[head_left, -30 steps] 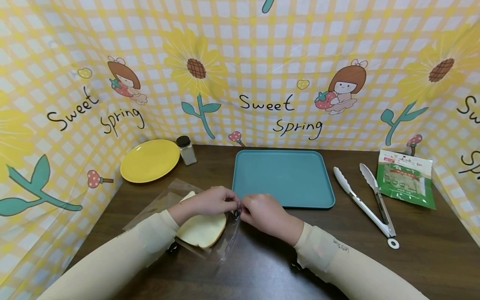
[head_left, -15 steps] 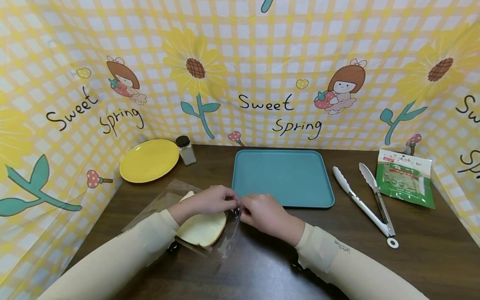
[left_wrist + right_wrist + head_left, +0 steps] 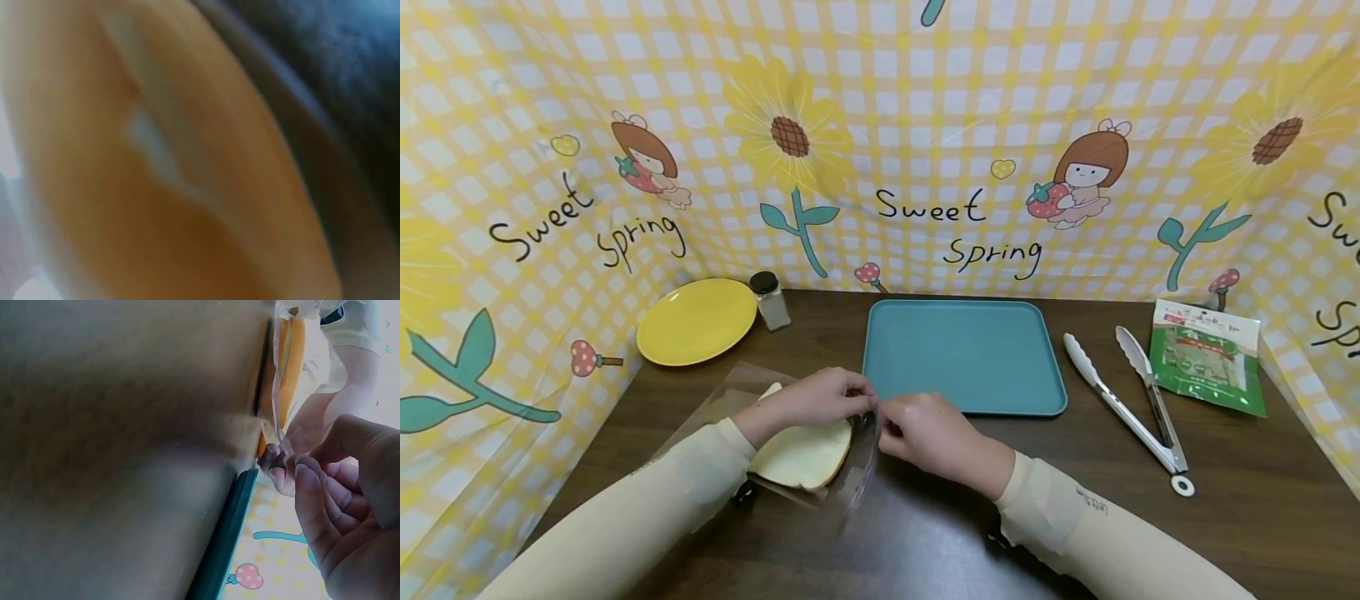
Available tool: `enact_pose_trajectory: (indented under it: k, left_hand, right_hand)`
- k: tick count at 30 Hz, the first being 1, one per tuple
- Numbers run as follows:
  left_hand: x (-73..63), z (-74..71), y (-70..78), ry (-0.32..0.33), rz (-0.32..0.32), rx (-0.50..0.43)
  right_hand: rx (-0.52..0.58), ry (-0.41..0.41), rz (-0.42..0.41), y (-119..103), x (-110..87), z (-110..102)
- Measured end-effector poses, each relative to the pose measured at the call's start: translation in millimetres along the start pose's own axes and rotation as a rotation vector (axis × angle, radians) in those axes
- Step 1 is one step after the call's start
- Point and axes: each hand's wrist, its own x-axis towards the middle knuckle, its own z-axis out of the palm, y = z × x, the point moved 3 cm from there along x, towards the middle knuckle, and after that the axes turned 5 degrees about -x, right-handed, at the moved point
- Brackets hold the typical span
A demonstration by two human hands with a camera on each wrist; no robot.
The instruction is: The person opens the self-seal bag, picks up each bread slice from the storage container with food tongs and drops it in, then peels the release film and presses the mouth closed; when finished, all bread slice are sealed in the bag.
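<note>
Bread slices [image 3: 806, 457] lie inside a clear plastic bag [image 3: 854, 492] on the table, left of centre. My left hand [image 3: 822, 397] reaches across the bread and pinches the bag's mouth at its right end. Facing it, my right hand [image 3: 931, 435] pinches the same edge, fingertips close to the left ones. In the right wrist view the thumb and fingers of the right hand [image 3: 362, 500] meet on the thin film, beside the crust of the bread [image 3: 290, 375]. A blurred close-up of brown crust [image 3: 156, 206] fills most of the left wrist view.
A blue tray [image 3: 966, 358] lies just beyond the hands. Yellow plate [image 3: 696, 322] and black-lidded jar [image 3: 771, 302] stand back left. White-tipped tongs [image 3: 1123, 408] and a green packet [image 3: 1206, 358] lie right. A checked cloth [image 3: 925, 125] surrounds the table.
The right hand has shifted very slightly, its wrist a little lower and to the right. The bag's mouth edge looks more drawn out between the hands. Both hands keep their pinch.
</note>
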Motion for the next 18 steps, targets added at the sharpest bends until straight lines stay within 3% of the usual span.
enact_pose_trajectory:
  k: [18]
  left_hand:
    - [-1.9, -2.6, -7.3, 0.028, -0.039, -0.052]
  right_hand:
    - [0.113, -0.026, 0.001, -11.1, -9.5, -10.6]
